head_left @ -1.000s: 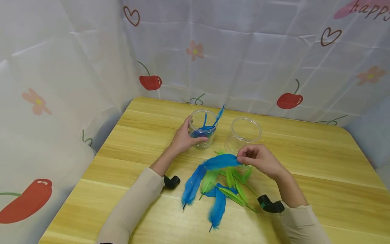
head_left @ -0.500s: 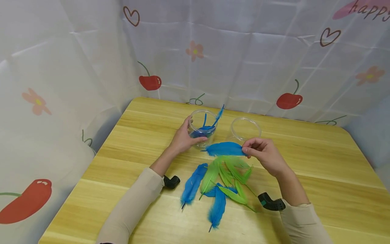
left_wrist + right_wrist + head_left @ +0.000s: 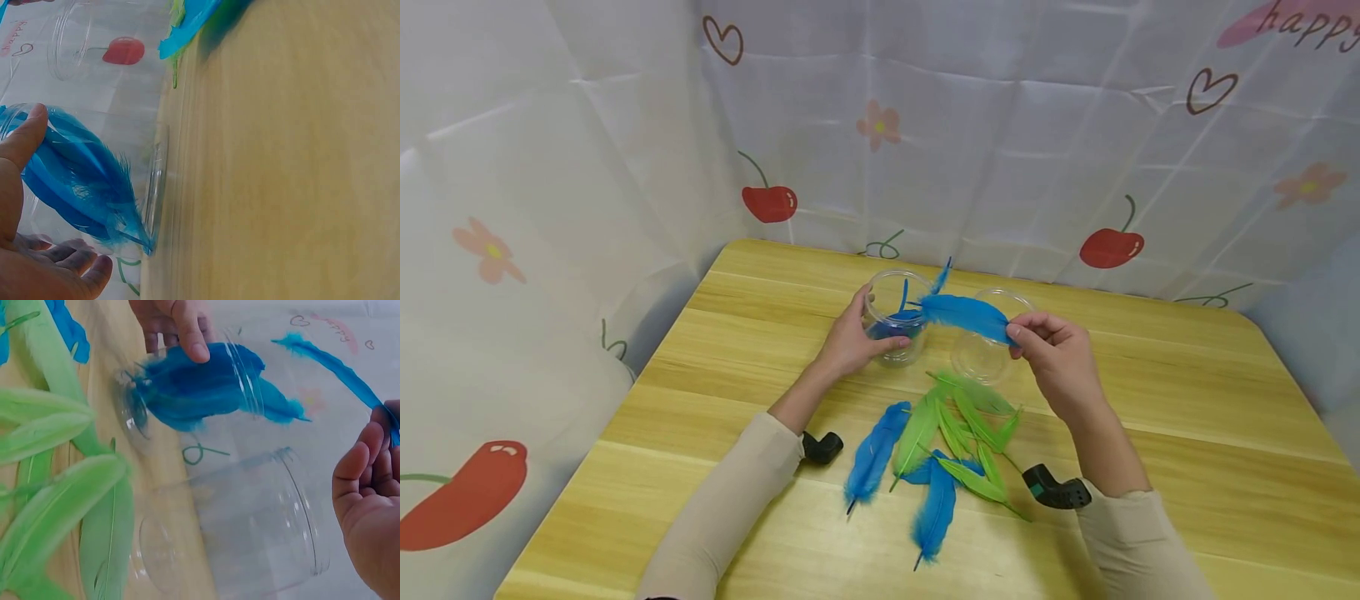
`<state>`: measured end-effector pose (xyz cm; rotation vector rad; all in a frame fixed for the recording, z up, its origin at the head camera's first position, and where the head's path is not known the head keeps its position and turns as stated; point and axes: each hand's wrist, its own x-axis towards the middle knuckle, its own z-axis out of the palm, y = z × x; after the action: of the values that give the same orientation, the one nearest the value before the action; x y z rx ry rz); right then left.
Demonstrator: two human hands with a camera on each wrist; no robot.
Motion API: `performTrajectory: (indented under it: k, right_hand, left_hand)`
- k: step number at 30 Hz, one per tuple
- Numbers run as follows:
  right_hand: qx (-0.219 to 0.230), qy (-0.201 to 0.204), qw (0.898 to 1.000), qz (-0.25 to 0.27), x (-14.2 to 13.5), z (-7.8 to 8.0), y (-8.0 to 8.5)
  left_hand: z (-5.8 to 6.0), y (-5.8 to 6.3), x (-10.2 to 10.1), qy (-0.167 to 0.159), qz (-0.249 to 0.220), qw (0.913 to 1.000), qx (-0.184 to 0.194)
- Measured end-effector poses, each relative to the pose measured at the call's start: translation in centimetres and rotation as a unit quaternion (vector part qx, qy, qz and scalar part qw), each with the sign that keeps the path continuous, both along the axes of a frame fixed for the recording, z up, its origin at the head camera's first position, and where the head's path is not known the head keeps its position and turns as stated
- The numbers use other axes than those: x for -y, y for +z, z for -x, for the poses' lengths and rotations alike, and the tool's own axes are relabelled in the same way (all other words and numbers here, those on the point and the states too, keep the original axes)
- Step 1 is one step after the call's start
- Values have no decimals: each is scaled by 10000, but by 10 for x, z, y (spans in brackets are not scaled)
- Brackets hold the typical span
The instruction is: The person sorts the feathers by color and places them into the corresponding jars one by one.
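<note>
My left hand [image 3: 852,337] grips a clear plastic jar [image 3: 901,354] from its left side, thumb across the front. Several blue feathers [image 3: 75,169] stand inside that jar, and one sticks up past its rim. My right hand [image 3: 1060,358] pinches one end of a blue feather [image 3: 966,315] between thumb and fingertips. Its far end points left, overlapping the jar's right rim in the head view. In the right wrist view this feather [image 3: 337,365] is raised above the jars. A second clear jar [image 3: 231,525], with nothing in it, stands to the right, partly behind the held feather.
In front of the jars lies a loose pile of green feathers [image 3: 921,433]. Blue feathers lie beside it, one at the left [image 3: 877,454] and another nearer the front [image 3: 936,512]. A printed curtain [image 3: 985,150] hangs behind the wooden table [image 3: 700,400].
My right hand has lifted the blue feather off the pile and carried it up and back to the jar's rim. The left hand keeps its grip on the jar.
</note>
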<state>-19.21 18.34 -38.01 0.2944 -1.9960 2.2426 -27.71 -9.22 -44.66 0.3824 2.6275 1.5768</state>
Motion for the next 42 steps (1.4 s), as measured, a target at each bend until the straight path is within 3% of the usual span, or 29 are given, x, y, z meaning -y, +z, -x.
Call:
performTrajectory:
  k: [8, 14, 34, 42]
  right_hand:
    - [58, -493, 9983, 293, 20, 11, 4]
    - [132, -822, 9964, 183, 35, 18, 5]
    - [193, -914, 9956, -79, 64, 25, 6]
    - [262, -988, 9936, -480, 75, 28, 2]
  left_hand:
    - [1, -2, 1, -16, -51, 10000, 17]
    - [1, -2, 0, -20, -52, 10000, 18]
    - [1, -1, 1, -56, -61, 10000, -12]
    - [1, -1, 0, -29, -86, 10000, 19]
